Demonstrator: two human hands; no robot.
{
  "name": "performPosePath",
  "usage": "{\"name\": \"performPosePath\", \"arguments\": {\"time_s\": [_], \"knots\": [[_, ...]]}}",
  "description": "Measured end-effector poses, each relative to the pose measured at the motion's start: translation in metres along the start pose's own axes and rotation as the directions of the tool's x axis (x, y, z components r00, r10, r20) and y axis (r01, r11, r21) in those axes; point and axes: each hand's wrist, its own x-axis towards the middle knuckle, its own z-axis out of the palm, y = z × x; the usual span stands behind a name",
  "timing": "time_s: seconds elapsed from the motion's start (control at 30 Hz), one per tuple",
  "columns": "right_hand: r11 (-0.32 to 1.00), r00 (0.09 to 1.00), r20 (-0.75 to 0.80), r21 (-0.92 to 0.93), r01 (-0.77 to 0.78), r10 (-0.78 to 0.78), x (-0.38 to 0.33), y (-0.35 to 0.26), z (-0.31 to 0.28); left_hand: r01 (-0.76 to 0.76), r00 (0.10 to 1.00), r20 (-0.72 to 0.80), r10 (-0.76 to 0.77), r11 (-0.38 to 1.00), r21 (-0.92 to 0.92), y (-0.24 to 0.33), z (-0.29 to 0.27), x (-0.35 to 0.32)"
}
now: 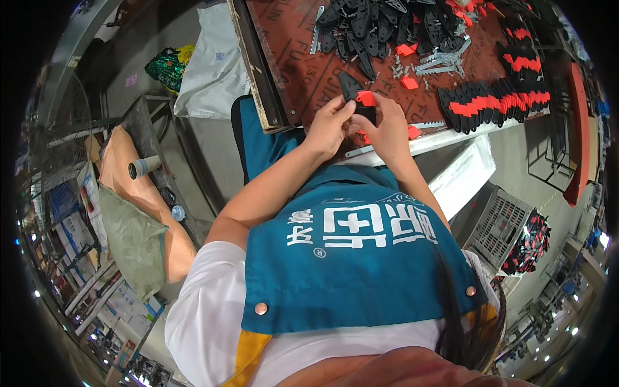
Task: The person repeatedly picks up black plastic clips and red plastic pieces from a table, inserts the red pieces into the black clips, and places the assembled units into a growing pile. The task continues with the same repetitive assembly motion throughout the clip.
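Observation:
At the table's near edge, my left hand (329,126) is closed in a pinch on a black plastic handle piece (350,85), its narrow end pointing away from me. My right hand (389,129) curls round the same piece from the right, fingers by a bright red plastic part (365,98) set against the black. My fingertips partly hide how the two parts join. Just beyond my hands lie a loose red part (409,82) and a pile of black handle pieces (367,29). A toothed metal strip (359,151) lies below my hands by the edge.
Black-and-red assembled pieces (493,103) stand in a row at the table's right. More toothed strips (445,62) and small metal bits lie mid-table. The table's wooden rim (261,71) is on the left. A grey crate (500,226) and a white sack (214,64) are on the floor.

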Motion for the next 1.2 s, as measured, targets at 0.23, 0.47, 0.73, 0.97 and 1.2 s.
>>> {"name": "performPosePath", "arguments": {"time_s": [0.23, 0.47, 0.73, 0.97, 1.2], "knots": [[0.881, 0.974, -0.191, -0.472, 0.014, -0.118, 0.01, 0.055, -0.04, 0.135, 0.986, 0.076, -0.146, 0.981, 0.137, -0.008, 0.02, -0.002], [0.537, 0.953, -0.302, -0.809, -0.239, -0.032, -0.002, 0.127, -0.083, 0.024, 0.999, -0.029, -0.02, 0.992, 0.121, 0.014, -0.012, 0.0], [0.723, 0.97, 0.001, -0.666, 0.183, -0.244, 0.063, 0.104, -0.035, 0.034, 0.998, -0.062, -0.018, 0.966, 0.257, 0.011, -0.007, 0.0], [0.849, 0.982, -0.059, -0.514, 0.126, -0.181, 0.054, 0.1, -0.03, -0.271, 0.677, 0.102, 0.729, 0.119, 0.955, -0.001, 0.017, 0.082], [0.985, 0.994, -0.095, -0.167, 0.027, -0.044, 0.017, 0.064, -0.052, 0.02, 0.644, 0.445, 0.622, -0.595, 0.803, 0.006, 0.009, 0.129]]}}
